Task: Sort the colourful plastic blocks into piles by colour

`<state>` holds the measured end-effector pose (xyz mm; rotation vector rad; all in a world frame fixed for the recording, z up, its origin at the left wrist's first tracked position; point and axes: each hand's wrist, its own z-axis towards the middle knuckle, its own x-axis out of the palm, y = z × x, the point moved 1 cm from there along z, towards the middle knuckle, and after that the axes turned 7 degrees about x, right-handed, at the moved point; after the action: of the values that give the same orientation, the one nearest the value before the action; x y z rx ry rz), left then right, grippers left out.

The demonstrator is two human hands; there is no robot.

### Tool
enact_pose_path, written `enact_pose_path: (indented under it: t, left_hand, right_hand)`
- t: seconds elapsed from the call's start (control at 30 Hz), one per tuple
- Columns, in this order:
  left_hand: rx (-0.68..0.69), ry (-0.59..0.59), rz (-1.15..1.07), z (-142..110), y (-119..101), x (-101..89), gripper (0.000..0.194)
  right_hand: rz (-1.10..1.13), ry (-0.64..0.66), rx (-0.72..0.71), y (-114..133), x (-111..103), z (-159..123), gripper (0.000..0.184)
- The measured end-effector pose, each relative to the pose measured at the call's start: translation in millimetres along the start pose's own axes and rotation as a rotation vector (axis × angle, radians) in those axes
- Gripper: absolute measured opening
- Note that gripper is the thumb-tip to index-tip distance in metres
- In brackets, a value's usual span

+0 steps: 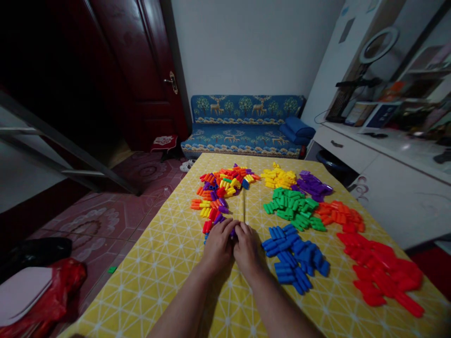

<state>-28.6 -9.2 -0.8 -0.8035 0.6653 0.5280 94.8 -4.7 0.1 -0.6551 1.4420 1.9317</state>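
Observation:
My left hand (217, 245) and my right hand (245, 248) meet over the near end of a mixed-colour pile of bullet-shaped plastic building blocks (225, 180). Between the fingertips shows a bit of a purple building block (233, 233); both hands are closed on it, and the fingers hide most of it. Blocks sorted by colour lie to the right: blue blocks (296, 253) closest to my right hand, then green blocks (292, 206), yellow blocks (279, 177), purple blocks (313, 186), orange blocks (340, 213) and red blocks (382, 267).
A yellow patterned cloth covers the table (169, 267). Beyond it stands a blue sofa (243, 134); a white cabinet (398, 188) flanks the right side. On the floor at left are a metal ladder (73, 152), a red plastic bag (66, 286) and one green block (112, 269).

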Motion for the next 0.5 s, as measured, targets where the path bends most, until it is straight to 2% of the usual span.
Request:
enact_pose_path:
  t: [0.17, 0.27, 0.33, 0.4, 0.5]
  left_hand:
    - [-0.069, -0.095, -0.040, -2, 5, 4.8, 0.055]
    - [-0.080, -0.087, -0.053, -2, 6, 2.9, 0.051]
    - [-0.084, -0.071, -0.058, -1, 4, 0.6, 0.040]
    - [-0.088, -0.049, -0.073, 1, 2, -1.1, 0.030]
    - [-0.078, -0.039, -0.089, 3, 1, -1.9, 0.027]
  right_hand:
    - [0.134, 0.020, 0.019, 3, -11, -11, 0.037]
    - [0.275, 0.018, 0.038, 6, -19, -23, 0.034]
    - [0.370, -0.020, 0.060, 5, -29, -24, 0.029]
    - [0.439, -0.083, 0.107, -7, -46, -14, 0.026]
    - [0.459, -0.234, 0.226, -48, -87, 32, 0.032]
